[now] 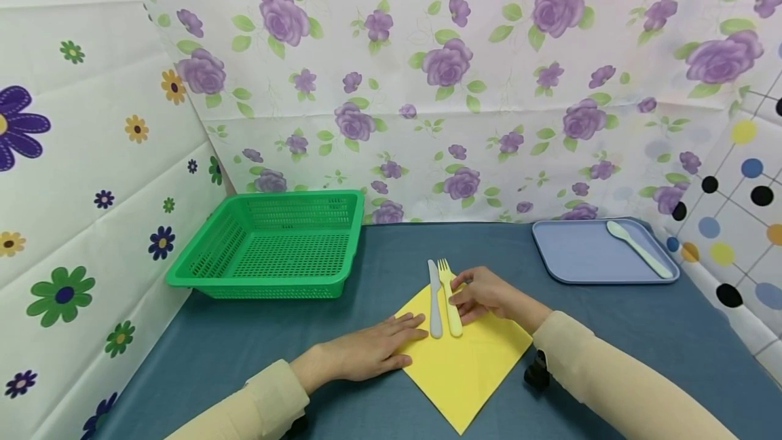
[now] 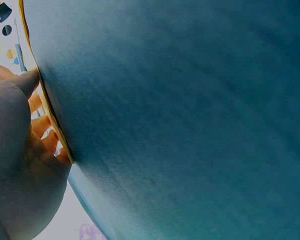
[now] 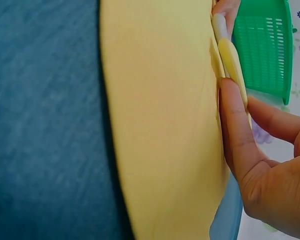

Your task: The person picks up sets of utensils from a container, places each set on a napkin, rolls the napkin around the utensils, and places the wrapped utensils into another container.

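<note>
A yellow napkin (image 1: 467, 375) lies on the blue cloth, turned with one corner toward me. Side by side on its upper part are a grey knife (image 1: 435, 307) and a pale yellow fork (image 1: 454, 319), tips pointing away. My right hand (image 1: 485, 296) pinches the fork's handle from the right; the right wrist view shows the thumb and a finger on either side of the fork (image 3: 233, 62). With fingers stretched out, my left hand (image 1: 375, 350) rests on the napkin's left corner, just left of the knife. The left wrist view catches only the napkin's thin edge.
A green basket (image 1: 259, 287) stands at the back left. At the back right lies a blue-grey tray (image 1: 580, 257) with a pale green knife-like utensil (image 1: 638, 248) on it. Flowered and dotted sheets hang around the table.
</note>
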Demonstrator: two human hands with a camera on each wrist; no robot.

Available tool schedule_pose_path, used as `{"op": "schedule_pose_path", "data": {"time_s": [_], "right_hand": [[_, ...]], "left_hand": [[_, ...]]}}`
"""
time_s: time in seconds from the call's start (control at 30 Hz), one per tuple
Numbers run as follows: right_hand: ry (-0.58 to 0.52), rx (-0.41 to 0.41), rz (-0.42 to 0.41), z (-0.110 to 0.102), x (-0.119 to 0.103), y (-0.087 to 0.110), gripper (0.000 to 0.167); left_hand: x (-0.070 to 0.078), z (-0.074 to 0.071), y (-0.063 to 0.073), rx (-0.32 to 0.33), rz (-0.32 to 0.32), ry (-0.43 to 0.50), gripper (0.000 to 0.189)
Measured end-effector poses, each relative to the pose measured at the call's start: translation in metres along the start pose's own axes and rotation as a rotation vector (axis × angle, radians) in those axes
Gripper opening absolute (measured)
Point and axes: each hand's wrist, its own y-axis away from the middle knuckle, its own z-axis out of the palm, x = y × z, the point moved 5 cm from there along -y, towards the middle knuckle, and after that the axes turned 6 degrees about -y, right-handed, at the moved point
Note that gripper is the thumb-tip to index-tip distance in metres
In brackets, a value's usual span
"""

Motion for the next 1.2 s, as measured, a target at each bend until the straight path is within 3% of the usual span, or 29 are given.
{"op": "schedule_pose_path", "data": {"time_s": [0.83, 1.2], "right_hand": [[0.110, 0.011, 0.019, 0.0079, -0.0014, 0.0043, 0.034], [0.084, 0.014, 0.012, 0.0092, 0.0004, 0.0077, 0.035]], "left_hand": [[0.0005, -0.0001, -0.0003, 0.000, 0.006, -0.008, 0.056], [0.0002, 0.0004, -0.0003, -0.001, 0.009, -0.015, 0.056]]}}
